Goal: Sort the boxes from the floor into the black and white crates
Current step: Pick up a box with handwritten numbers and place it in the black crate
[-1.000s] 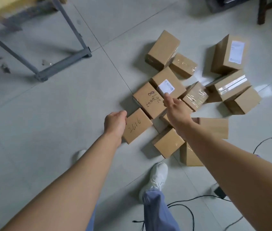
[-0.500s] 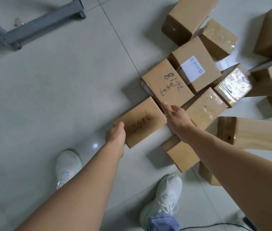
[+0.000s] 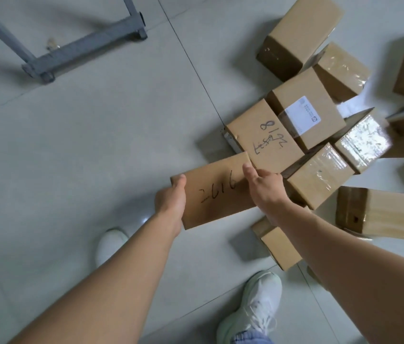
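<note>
Your left hand (image 3: pixel 171 202) now has its grip round the left end of the box marked 2616 (image 3: pixel 214 192). Your right hand (image 3: pixel 265 187), merely beside it half a second ago, has closed on the other end with the thumb on top. The box sits low over the floor (image 3: pixel 96 145), its far corner touching the scrawled box (image 3: pixel 265 137). A tape-wrapped box (image 3: pixel 317 175) crowds your right wrist.

grey frame (image 3: pixel 86 47) stands beyond left shoe (image 3: pixel 110 244) and right shoe (image 3: pixel 255 310).
</note>
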A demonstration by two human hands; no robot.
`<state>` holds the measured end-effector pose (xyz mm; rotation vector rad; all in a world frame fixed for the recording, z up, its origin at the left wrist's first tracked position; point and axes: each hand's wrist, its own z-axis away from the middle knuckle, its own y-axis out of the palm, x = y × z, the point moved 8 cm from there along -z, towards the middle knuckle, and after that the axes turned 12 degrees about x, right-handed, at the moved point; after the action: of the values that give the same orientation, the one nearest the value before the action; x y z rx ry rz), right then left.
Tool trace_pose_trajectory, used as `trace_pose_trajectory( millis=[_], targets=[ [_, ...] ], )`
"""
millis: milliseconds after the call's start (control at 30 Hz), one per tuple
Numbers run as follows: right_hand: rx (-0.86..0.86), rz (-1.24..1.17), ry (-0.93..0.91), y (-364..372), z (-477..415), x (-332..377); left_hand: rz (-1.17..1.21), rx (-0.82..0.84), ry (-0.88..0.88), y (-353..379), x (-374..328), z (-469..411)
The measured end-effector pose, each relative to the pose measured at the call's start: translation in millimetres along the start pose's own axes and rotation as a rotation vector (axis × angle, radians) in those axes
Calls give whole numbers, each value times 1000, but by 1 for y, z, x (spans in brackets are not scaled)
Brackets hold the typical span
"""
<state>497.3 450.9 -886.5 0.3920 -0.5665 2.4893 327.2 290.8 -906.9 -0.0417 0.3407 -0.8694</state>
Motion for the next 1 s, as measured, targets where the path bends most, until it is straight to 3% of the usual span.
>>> trace_pose_trajectory(
  millis=[233, 633, 867, 1000],
  targets=[
    [-182, -225, -158, -60, 108, 101, -120, 8, 303, -27, -128, 131],
    [-436, -365, -427, -183, 381, 308, -103, 131, 783, -88, -330, 448],
    [-430, -350, -633, -188, 535, 428, 11, 108, 1026, -177, -401, 603],
    [-424, -365, -764, -173, 603, 506, 116, 76, 1048, -238, -432, 658]
  ],
)
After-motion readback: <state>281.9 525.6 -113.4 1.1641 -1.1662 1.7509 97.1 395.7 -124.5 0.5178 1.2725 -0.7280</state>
